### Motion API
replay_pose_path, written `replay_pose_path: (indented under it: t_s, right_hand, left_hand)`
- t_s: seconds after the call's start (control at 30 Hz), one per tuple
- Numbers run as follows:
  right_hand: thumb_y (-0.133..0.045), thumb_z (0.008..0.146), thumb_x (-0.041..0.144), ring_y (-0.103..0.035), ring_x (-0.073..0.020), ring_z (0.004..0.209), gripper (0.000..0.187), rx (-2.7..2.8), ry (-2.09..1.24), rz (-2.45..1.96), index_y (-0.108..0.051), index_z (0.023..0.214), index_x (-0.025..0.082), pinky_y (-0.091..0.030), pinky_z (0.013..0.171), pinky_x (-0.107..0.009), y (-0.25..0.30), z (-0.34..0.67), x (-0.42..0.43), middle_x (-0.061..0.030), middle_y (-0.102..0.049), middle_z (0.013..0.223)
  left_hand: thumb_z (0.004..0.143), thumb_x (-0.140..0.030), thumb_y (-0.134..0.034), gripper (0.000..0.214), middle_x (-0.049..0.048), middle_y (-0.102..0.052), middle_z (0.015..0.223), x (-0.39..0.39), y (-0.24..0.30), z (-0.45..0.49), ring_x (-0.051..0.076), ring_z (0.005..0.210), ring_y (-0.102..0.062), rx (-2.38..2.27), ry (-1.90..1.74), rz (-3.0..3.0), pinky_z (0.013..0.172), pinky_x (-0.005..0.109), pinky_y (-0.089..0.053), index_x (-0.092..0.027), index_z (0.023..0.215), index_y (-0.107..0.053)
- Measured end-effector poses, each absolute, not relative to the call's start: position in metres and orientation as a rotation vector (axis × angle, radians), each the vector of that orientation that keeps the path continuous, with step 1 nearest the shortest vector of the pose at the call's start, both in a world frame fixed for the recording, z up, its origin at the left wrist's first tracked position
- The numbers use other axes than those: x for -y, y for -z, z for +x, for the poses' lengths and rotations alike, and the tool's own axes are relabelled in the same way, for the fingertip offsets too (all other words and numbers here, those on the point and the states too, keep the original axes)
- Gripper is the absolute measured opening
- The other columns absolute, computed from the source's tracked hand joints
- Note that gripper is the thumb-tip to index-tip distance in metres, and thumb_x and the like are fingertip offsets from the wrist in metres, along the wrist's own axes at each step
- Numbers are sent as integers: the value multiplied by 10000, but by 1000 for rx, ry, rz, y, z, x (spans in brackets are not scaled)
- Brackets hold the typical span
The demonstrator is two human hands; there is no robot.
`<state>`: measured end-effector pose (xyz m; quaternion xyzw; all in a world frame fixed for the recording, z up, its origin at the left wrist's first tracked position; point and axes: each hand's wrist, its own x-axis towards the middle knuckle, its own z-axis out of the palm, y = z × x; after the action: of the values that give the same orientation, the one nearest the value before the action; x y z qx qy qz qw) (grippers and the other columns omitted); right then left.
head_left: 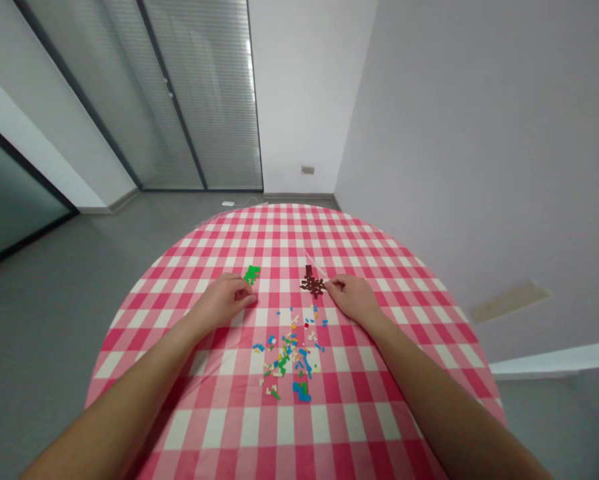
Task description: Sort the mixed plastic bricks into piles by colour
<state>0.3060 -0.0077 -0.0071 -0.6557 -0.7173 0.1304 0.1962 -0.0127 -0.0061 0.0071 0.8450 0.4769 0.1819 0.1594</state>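
My left hand (228, 298) rests low over the cloth beside a small cluster of green toy bricks (252, 274). Its fingers are loosely curled, with a slight gap between thumb and forefinger and nothing visible there. At the right edge of a pile of dark brown toy bricks (313, 285) is my right hand (353, 297). Thumb and forefinger are pinched together there; whatever they hold, if anything, is too small to make out. Nearer to me, between the forearms, lie scattered mixed bricks (289, 353) in blue, green, white, yellow and red.
A red-and-white checked cloth (292, 427) covers the round table. Behind the brown pile lies a thin clear strip (315, 262), perhaps plastic. A white wall (479, 167) stands close on the right. A white power strip (228, 203) lies on the floor beyond the table.
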Motion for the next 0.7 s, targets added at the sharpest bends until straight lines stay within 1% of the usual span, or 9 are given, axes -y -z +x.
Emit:
replay_pose_path:
  t_s: [0.07,0.13,0.2,0.3,0.43,0.53,0.7]
  right_hand:
    - [-500,938,406,-594,-177,654,341,2009,-369,-1851,-726,815,182,-326,560,-272,7,306,8,-65,-700,736]
    - [-493,942,407,-590,-173,647,346,2014,-372,-1856,-720,811,181,-322,557,-272,7,306,8,-62,-692,722]
    - [-488,945,409,-583,-168,638,349,2016,-367,-1847,-712,801,184,-315,551,-270,6,306,9,-55,-683,708]
    - [-482,943,413,-572,-162,619,355,2008,-361,-1843,-701,783,184,-304,538,-268,5,305,9,-50,-677,699]
    - [-460,948,430,-558,-168,589,392,2009,-376,-1877,-691,749,183,-286,523,-274,4,303,10,-56,-661,661]
    - [-461,948,442,-561,-171,597,396,2008,-369,-1877,-691,752,186,-284,526,-272,5,303,9,-54,-659,659]
    - [-490,940,412,-571,-166,620,357,2016,-334,-1845,-698,761,185,-298,544,-270,8,306,9,-51,-678,695]
  left_hand:
    - [878,-265,-601,131,57,-677,882,18,-15,-3,203,878,-586,-1086,-433,2454,799,329,-444,-207,824,-706]
    - [872,-241,-622,107,34,-669,895,29,-23,7,183,867,-585,-893,-310,2456,800,316,-447,-219,810,-706]
    - [868,-234,-641,104,27,-666,900,38,-30,14,175,866,-588,-804,-229,2439,807,313,-444,-219,784,-700]
    - [866,-279,-665,155,26,-667,876,45,-32,20,177,851,-588,-758,-147,2436,800,318,-437,-215,727,-685]
    - [833,-333,-697,222,35,-647,807,47,-27,26,194,804,-575,-822,-87,2508,732,335,-424,-200,663,-641]
    - [816,-285,-693,203,34,-638,793,48,-25,30,194,794,-571,-870,-101,2525,713,335,-422,-191,653,-619]
    - [826,-198,-630,165,36,-641,788,50,-28,34,184,790,-576,-829,-132,2497,729,329,-445,-192,661,-621]
